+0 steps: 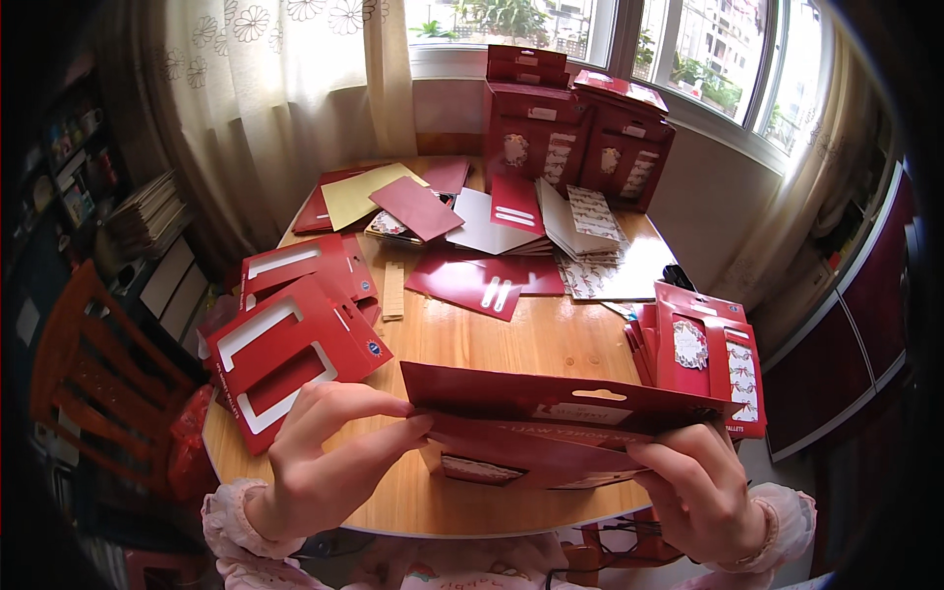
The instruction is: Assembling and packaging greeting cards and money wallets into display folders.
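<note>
The person held a flat red cardboard package (551,418) just above the near edge of the round wooden table (511,339), its long axis running almost level from nine o'clock to three o'clock, the right end tipped slightly lower. The left hand (329,457) met it at the nine o'clock end, fingers closed in a pinch on the corner with the thumb underneath and the fingertips (398,408) on top. The right hand (693,482) gripped the lower edge toward the three o'clock end, fingers curled tight on the card. Both hands sat equally close, one at each end, so the package spanned the gap between them. A loose flap hung open beneath its middle. At ten o'clock from the package lay a stack of red cutout sleeves (290,339); at two o'clock, a pile of finished red packs (703,354); more red boxes (575,128) stood far off at twelve o'clock by the window.
</note>
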A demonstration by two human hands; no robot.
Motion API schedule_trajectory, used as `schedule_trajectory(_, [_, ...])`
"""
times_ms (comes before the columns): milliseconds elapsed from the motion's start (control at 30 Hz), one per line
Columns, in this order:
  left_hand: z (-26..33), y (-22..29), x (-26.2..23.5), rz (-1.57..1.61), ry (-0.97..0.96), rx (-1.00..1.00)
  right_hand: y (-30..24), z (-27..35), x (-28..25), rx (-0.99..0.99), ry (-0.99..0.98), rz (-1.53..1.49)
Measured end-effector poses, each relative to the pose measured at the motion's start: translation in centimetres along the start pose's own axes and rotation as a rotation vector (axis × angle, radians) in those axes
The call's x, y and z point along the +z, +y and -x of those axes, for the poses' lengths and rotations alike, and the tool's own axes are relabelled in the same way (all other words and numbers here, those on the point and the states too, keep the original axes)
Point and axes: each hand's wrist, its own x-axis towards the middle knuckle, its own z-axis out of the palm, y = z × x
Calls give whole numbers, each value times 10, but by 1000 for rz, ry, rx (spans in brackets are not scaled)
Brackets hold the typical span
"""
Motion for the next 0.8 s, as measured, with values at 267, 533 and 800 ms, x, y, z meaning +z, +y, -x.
schedule_trajectory(267, [8,4,3,-73,-152,-3,-4,3,6,-123,-28,302])
schedule_trajectory(533, [5,-3,4,-109,-194,79,-5,1,12,-118,-41,405])
schedule_trajectory(800, [1,-7,12,-196,-3,333,-6,10,15,-124,-57,499])
